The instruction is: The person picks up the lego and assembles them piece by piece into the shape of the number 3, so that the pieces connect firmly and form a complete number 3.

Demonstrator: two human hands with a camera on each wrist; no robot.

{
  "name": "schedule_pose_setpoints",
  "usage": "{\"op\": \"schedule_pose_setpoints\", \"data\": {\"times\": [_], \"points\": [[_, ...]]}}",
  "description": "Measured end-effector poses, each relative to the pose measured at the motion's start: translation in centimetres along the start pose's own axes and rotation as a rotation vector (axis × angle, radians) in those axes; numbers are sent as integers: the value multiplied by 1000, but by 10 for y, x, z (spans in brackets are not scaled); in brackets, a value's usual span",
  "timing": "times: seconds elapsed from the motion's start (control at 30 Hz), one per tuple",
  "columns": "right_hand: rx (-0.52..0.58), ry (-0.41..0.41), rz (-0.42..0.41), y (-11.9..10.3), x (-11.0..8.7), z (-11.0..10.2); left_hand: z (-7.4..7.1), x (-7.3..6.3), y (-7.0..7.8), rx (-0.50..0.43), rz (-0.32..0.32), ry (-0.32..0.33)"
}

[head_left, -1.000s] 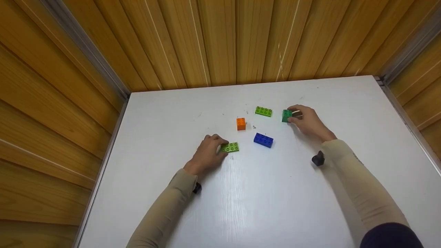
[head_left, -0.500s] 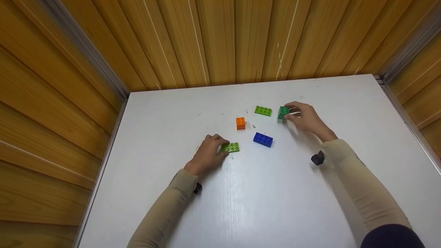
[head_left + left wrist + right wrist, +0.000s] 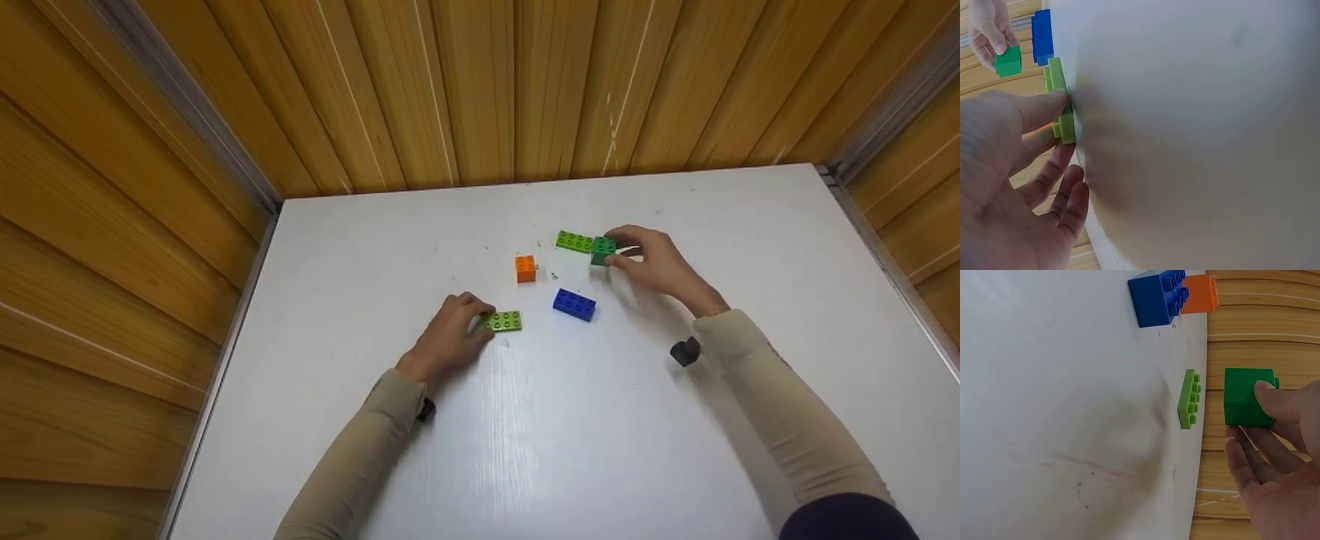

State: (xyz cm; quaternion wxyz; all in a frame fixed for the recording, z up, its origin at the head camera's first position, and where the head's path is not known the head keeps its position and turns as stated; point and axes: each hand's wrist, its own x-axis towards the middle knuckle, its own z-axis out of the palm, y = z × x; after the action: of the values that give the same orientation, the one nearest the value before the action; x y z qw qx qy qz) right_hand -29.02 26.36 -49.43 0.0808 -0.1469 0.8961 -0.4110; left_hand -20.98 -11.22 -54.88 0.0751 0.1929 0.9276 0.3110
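Note:
My left hand (image 3: 448, 337) pinches a flat light-green toy brick (image 3: 1067, 121) between thumb and fingers, low at the white table. In the right wrist view a dark-green brick (image 3: 1247, 399) is held above the table, gripped by my right hand (image 3: 651, 262). Just left of the dark-green brick lies a second flat light-green brick (image 3: 574, 241), its studs up. A blue brick (image 3: 574, 304) rests between the two hands, with an orange brick (image 3: 525, 268) behind it to the left.
The white table (image 3: 570, 435) carries the loose bricks. Its back edge meets a wood-panelled wall (image 3: 480, 97), and similar panels stand at left and right. Small dark marks dot the tabletop near the orange brick.
My right hand has moved left with the dark-green brick, which now stands close to the far light-green brick in the head view. My left hand has stayed in place.

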Motion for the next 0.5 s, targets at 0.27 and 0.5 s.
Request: {"op": "schedule_pose_setpoints", "data": {"times": [0.27,0.5], "points": [[-20,-16,-9,-20,-7,9,1,1,-2,-38,-17,-8],[-33,-15,-47,-36,-13,16,-1,3,-3,-60,-8,-10]]}}
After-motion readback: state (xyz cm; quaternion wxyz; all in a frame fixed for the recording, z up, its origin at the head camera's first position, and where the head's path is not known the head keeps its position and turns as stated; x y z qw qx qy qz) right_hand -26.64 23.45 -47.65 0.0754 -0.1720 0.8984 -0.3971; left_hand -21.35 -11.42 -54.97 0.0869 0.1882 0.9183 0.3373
